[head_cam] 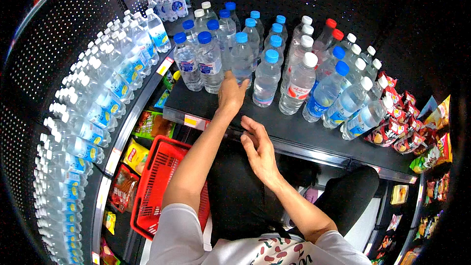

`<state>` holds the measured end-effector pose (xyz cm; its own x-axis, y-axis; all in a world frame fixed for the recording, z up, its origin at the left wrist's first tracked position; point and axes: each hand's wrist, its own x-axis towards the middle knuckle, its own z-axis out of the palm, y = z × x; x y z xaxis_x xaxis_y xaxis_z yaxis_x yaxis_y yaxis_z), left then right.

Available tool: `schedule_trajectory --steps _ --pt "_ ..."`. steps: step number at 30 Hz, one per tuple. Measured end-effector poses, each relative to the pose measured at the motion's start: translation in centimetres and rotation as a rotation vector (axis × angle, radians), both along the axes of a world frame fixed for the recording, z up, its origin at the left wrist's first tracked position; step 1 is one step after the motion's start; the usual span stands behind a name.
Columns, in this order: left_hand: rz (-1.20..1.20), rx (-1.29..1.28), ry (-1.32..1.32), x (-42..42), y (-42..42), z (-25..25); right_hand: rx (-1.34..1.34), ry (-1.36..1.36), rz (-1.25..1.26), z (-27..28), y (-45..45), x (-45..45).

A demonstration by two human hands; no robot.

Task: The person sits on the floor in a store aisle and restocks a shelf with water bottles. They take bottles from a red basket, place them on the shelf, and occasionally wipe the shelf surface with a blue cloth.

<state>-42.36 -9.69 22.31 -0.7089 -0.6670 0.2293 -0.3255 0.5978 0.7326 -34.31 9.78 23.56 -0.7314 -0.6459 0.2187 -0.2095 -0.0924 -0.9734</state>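
My left hand reaches onto the black shelf and grips the lower part of a clear plastic water bottle with a light-blue cap. The thumb lies at its near side; the other fingers are partly hidden. Just left of that hand stands a bottle with a dark-blue cap. To its right, apart from the hand, is another light-blue-capped bottle. My right hand hovers before the shelf's front edge, empty, with its fingers loosely curled and apart.
White-capped bottles line the left shelf in long rows. A red plastic shopping basket stands low at my left, near packaged snacks. Further right are a red-labelled bottle, blue-labelled bottles and red snack packs.
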Motion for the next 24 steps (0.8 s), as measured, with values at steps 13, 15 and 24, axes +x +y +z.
schedule_trajectory --steps 13,15,24 --pt "0.001 -0.022 0.058 -1.7 -0.2 -0.6 0.064 0.074 0.023 -0.3 2.2 1.5" --pt "-0.024 -0.011 0.121 -1.1 -0.5 -1.2 0.079 0.074 0.037 -0.2 2.6 1.7" --pt "-0.113 0.009 0.289 15.2 1.3 -4.2 0.026 0.144 -0.044 0.0 4.7 2.5"
